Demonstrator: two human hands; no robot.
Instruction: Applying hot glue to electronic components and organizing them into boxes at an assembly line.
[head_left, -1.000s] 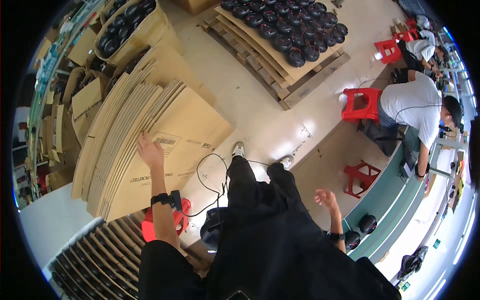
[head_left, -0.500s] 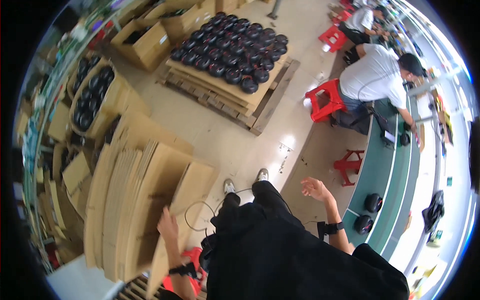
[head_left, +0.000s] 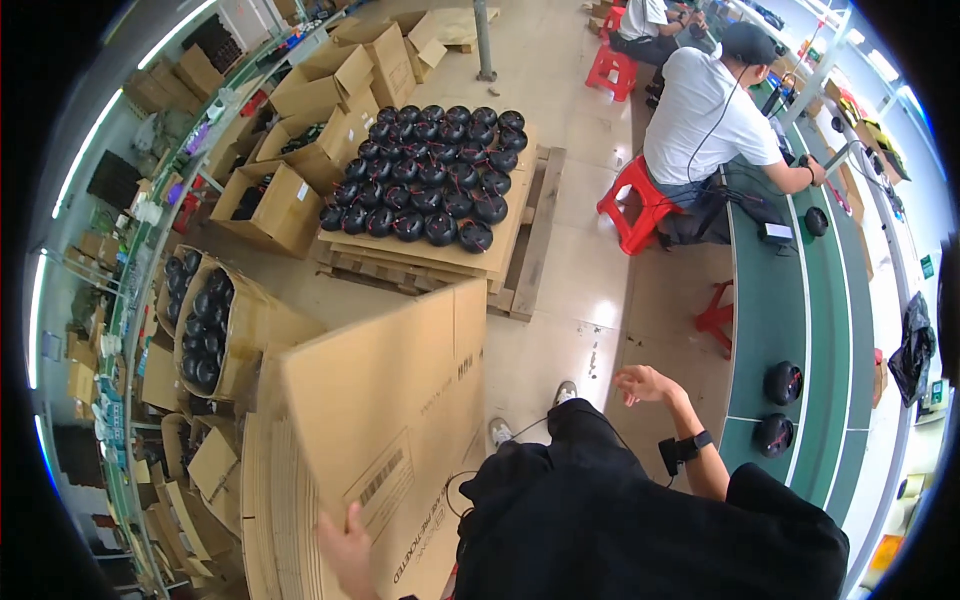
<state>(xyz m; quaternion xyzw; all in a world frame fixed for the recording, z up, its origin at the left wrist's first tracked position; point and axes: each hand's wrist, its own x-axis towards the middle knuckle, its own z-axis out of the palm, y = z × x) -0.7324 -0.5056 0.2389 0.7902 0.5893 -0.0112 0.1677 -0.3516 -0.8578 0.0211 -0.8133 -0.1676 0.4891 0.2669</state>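
A flattened cardboard box [head_left: 405,385], printed on its face, stands tilted in front of me at the left. My left hand [head_left: 347,552] is closed on its lower left edge, the thumb on the printed face; part of the fingers is blurred. Behind that box, a stack of flat cardboard [head_left: 262,490] leans upright on the left. My right hand [head_left: 645,384] is raised at the right with loosely bent fingers apart, holding nothing. It is nearest to the green work line [head_left: 745,345], where two black rounded devices [head_left: 783,382] sit.
Ahead, a wooden pallet [head_left: 540,225] bears rows of black rounded devices [head_left: 430,175]. Open cartons [head_left: 262,205] line the left side. A person in a white shirt [head_left: 705,130] sits on a red stool [head_left: 632,205] at the line. Another red stool [head_left: 716,318] is nearer me.
My left hand has taken hold of a flattened box and raised it away from the stack. The view has tilted up and shifted left. My right hand stays raised and holds nothing.
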